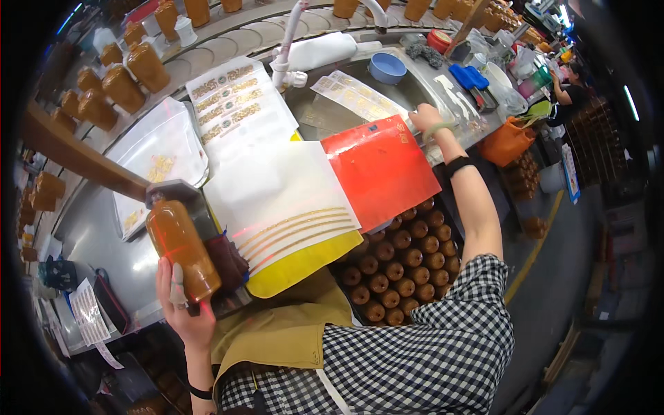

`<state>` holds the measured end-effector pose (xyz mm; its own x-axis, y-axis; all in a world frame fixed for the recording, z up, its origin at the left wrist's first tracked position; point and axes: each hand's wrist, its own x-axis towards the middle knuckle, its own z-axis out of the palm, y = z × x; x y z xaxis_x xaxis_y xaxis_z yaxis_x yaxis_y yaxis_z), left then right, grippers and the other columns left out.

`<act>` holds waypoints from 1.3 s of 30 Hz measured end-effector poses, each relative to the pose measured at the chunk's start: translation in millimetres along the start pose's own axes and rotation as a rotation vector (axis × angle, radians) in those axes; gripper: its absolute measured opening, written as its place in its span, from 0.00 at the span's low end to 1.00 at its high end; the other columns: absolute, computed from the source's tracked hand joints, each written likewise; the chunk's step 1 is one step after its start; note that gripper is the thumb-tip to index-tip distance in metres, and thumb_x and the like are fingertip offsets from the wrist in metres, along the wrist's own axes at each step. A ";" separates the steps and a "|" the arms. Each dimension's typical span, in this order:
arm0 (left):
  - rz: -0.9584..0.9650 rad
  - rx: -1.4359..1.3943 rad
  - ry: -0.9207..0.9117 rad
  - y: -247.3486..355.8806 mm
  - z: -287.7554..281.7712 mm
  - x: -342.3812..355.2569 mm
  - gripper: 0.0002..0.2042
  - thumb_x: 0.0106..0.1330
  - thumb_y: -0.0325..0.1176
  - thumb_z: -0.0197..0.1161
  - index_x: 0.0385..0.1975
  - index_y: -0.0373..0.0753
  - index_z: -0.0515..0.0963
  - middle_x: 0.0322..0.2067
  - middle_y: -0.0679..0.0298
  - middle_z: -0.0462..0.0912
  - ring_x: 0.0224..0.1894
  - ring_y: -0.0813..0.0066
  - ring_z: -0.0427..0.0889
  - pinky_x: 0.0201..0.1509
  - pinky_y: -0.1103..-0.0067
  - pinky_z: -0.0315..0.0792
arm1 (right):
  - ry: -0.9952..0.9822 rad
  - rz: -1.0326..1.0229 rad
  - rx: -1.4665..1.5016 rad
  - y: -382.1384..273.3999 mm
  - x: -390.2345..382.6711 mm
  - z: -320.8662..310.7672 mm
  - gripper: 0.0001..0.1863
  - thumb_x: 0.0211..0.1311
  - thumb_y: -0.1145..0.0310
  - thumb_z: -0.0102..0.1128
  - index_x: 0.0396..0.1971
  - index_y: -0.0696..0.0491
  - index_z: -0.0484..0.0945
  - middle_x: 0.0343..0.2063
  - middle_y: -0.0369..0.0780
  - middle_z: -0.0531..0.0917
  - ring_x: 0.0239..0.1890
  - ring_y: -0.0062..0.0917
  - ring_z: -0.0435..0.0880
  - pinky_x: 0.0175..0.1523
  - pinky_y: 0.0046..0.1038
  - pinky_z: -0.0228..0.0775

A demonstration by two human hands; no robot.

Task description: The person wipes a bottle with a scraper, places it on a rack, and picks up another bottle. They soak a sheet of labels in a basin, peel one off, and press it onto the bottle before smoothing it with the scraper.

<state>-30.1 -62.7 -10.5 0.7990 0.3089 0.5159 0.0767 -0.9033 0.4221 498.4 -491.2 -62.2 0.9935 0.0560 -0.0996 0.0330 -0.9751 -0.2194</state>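
Observation:
My left hand [185, 315], with pale covers on some fingers, is closed around the lower end of a glossy brown bottle [181, 242]. Thin red light lines cross this bottle, and its neck lies against a dark block at the end of a wooden beam [90, 155]. Stretched out to the far right, my right hand [430, 121] has its fingers curled by the end of a gold-patterned decal sheet [360, 93] over the sink; what they pinch, if anything, is hidden. Between my hands lie a white sheet with gold decal strips [294, 232] and a red folder [379, 169].
A crate of brown bottles [398, 273] stands below the folder. The metal sink [304, 104] holds a blue bowl [387, 68], with a white tap [280, 66] beside it. A dark cloth [227, 261] lies by the bottle. More bottles [124, 90] line the curved conveyor behind.

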 end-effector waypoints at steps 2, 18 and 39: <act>-0.003 0.004 0.003 0.5 -1.1 0.7 0.37 0.52 0.16 0.68 0.68 0.37 0.72 0.70 0.51 0.71 0.73 0.46 0.67 0.75 0.60 0.63 | -0.059 0.033 -0.173 -10.8 23.7 7.9 0.17 0.58 0.66 0.60 0.43 0.57 0.89 0.43 0.52 0.89 0.52 0.47 0.88 0.56 0.33 0.80; 0.015 -0.025 0.018 -2.8 0.0 -2.3 0.40 0.48 0.11 0.63 0.69 0.38 0.71 0.70 0.51 0.70 0.73 0.46 0.67 0.75 0.59 0.63 | 0.416 -0.211 0.139 -91.5 -25.7 -93.8 0.16 0.61 0.60 0.61 0.47 0.45 0.87 0.44 0.45 0.89 0.50 0.44 0.87 0.56 0.42 0.78; 0.002 0.005 -0.014 -6.6 -0.9 -3.5 0.39 0.49 0.16 0.68 0.69 0.37 0.70 0.70 0.49 0.69 0.73 0.44 0.66 0.75 0.58 0.62 | -0.172 -0.081 0.232 -19.3 -20.7 -66.5 0.25 0.57 0.54 0.71 0.49 0.56 0.86 0.44 0.43 0.90 0.44 0.28 0.88 0.50 0.32 0.78</act>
<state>-34.0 -57.6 -14.5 0.8072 0.3033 0.5064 0.0781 -0.9052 0.4177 484.4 -487.8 8.6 0.9550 0.1863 -0.2309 0.0659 -0.8920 -0.4471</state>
